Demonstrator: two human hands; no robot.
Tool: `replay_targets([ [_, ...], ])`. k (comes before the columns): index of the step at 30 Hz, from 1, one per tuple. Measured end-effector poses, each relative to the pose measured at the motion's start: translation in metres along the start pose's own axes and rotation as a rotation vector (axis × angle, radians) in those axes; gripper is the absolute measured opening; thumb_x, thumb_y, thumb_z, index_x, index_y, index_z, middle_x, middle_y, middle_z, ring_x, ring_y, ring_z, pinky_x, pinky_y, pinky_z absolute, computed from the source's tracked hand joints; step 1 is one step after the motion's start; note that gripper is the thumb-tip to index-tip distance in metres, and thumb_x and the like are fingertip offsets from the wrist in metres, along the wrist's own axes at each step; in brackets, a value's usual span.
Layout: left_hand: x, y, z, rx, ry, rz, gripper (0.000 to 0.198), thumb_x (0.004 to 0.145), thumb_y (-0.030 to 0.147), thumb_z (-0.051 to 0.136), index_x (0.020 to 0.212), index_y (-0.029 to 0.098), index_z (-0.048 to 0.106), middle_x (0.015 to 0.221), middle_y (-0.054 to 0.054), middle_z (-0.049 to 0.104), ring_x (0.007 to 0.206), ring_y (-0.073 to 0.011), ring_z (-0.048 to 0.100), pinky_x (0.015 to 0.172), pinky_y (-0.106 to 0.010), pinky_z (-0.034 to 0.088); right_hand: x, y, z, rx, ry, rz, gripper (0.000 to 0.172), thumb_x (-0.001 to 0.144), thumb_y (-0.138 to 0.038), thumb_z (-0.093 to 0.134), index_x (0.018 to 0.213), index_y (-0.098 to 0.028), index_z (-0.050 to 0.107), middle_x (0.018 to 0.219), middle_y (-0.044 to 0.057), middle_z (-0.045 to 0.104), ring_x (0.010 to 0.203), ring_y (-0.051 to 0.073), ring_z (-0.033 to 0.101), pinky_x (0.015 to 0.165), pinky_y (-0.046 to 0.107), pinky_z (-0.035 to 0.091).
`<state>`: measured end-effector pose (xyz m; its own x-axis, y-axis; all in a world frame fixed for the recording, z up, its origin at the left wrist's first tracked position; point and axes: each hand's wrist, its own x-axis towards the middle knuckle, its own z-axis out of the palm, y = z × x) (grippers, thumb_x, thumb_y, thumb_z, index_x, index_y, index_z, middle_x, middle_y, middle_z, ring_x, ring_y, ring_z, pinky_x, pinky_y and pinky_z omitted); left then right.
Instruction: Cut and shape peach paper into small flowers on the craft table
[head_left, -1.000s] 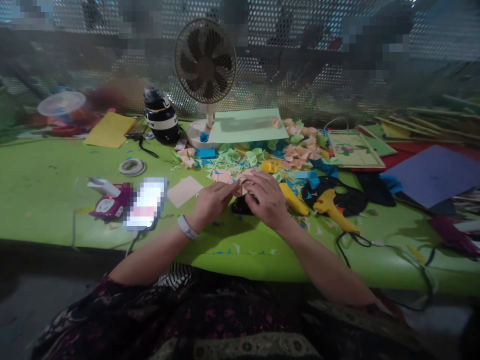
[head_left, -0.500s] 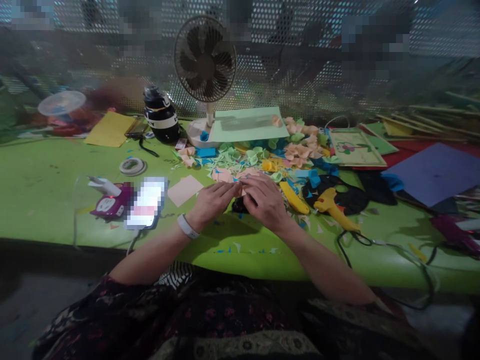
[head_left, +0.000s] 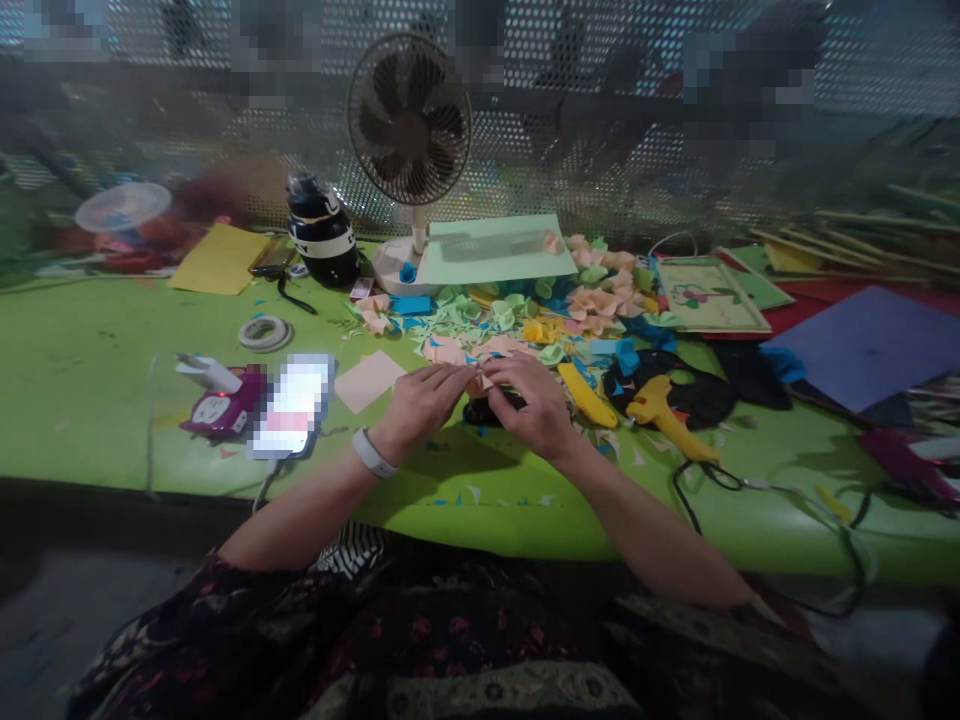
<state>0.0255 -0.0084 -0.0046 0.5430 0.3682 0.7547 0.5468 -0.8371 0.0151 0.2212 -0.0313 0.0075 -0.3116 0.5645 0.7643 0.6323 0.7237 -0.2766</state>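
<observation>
Both hands meet over the front middle of the green table. A small peach paper piece shows between the fingertips. My left hand is closed on one side of it, a white band round the wrist. From the other side, my right hand pinches the same paper with thumb and forefinger. Below the fingers lies a dark object, mostly covered. Peach paper scraps lie just beyond the hands, and a square peach sheet lies left of my left hand.
A yellow glue gun with a cable and a yellow cutter lie right of the hands. Left are a lit phone, a purple device and a tape roll. A fan stands behind.
The fingers of my right hand have shifted slightly and bent, so more of the peach paper shows between the hands. My left hand has barely moved.
</observation>
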Motion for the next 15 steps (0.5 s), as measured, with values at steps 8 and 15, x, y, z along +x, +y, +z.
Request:
replay_targets([
  [8, 0.001, -0.002, 0.002, -0.132, 0.042, -0.141, 0.02, 0.097, 0.018, 0.05, 0.106, 0.013, 0.068, 0.09, -0.01, 0.078, 0.077, -0.0167, 0.074, 0.068, -0.027, 0.059, 0.005, -0.004, -0.013, 0.268, -0.024, 0.244, 0.008, 0.088, -0.026, 0.058, 0.091, -0.021, 0.064, 0.098, 0.009, 0.074, 0.095, 0.023, 0.069, 0.089, 0.041, 0.054],
  [15, 0.002, -0.005, 0.002, -0.259, 0.058, -0.159, 0.022, 0.094, 0.014, 0.053, 0.107, 0.013, 0.071, 0.093, -0.01, 0.079, 0.079, -0.0165, 0.076, 0.069, -0.025, 0.06, 0.011, 0.001, -0.016, 0.467, -0.184, 0.542, 0.017, 0.086, -0.035, 0.059, 0.081, -0.02, 0.064, 0.075, 0.002, 0.067, 0.065, 0.015, 0.06, 0.062, 0.029, 0.049],
])
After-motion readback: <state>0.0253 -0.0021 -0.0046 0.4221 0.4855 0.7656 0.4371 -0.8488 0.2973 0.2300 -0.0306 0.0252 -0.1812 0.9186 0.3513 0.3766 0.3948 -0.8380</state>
